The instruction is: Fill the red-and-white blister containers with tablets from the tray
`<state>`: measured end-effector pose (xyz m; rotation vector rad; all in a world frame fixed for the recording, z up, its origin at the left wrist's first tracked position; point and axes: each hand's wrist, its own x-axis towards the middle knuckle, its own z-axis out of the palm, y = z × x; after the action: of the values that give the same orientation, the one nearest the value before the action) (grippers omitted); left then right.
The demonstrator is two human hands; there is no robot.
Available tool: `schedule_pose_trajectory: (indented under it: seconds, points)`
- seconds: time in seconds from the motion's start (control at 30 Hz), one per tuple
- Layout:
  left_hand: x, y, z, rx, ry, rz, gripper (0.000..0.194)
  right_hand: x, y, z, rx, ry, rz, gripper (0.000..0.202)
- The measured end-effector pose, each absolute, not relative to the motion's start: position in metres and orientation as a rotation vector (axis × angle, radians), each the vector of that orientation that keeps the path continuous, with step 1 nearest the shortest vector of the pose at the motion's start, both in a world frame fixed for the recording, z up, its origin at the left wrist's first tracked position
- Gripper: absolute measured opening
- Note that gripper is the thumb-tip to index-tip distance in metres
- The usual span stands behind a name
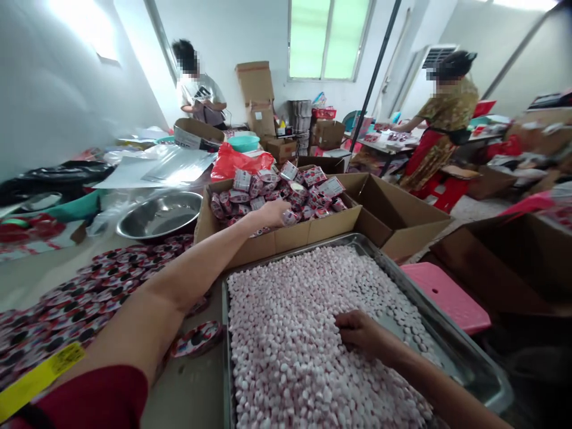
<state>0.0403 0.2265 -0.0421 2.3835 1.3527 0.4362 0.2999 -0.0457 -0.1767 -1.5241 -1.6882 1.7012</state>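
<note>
My left hand (273, 213) reaches over the near edge of a cardboard box (313, 229) filled with small printed packets (298, 192). Its fingers are partly hidden among the packets, so their grip is unclear. In a metal tray (480, 372), my right hand (357, 332) rests in a heap of small pale pink-white pieces (286, 333). Its fingers are bent and pushed partly into the pieces; whether they hold any is hidden. Flat printed pouches (89, 298) with dark centres cover the table at left, and a single pouch (196, 338) lies beside the tray.
A steel bowl (161, 215) sits left of the box, with a red plastic bag (241, 161) behind it. Open cartons (397, 208) and a pink stool (451, 298) are at right. One person (201, 92) stands at back left, another (447, 113) at back right.
</note>
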Motion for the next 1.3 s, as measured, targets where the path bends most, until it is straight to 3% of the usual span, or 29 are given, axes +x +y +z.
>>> schedule_pose_trajectory:
  seconds: [0.23,0.5,0.67,0.8,1.07,1.3]
  points:
    - [-0.045,0.074,-0.014,1.859,1.219,1.272,0.052,0.313,-0.062,-0.128,-1.476,-1.582,1.716,0.026]
    - [-0.016,-0.073,-0.068,0.939,1.136,1.118,0.054,0.309,-0.076,-0.05,-1.433,-1.487,1.672,0.04]
    - [0.004,-0.092,-0.079,0.787,1.236,1.071,0.063,0.302,-0.08,-0.041,-1.466,-1.479,1.665,0.04]
    - [0.009,-0.086,-0.077,0.959,1.296,1.073,0.048,0.297,-0.079,-0.049,-1.492,-1.515,1.66,0.037]
    - [-0.008,-0.058,-0.074,1.362,0.956,0.621,0.049,0.294,-0.064,-0.068,-1.557,-1.549,1.56,0.031]
    - [0.007,-0.054,-0.086,1.884,1.213,0.758,0.04,0.308,-0.048,-0.05,-1.638,-1.887,1.366,0.02]
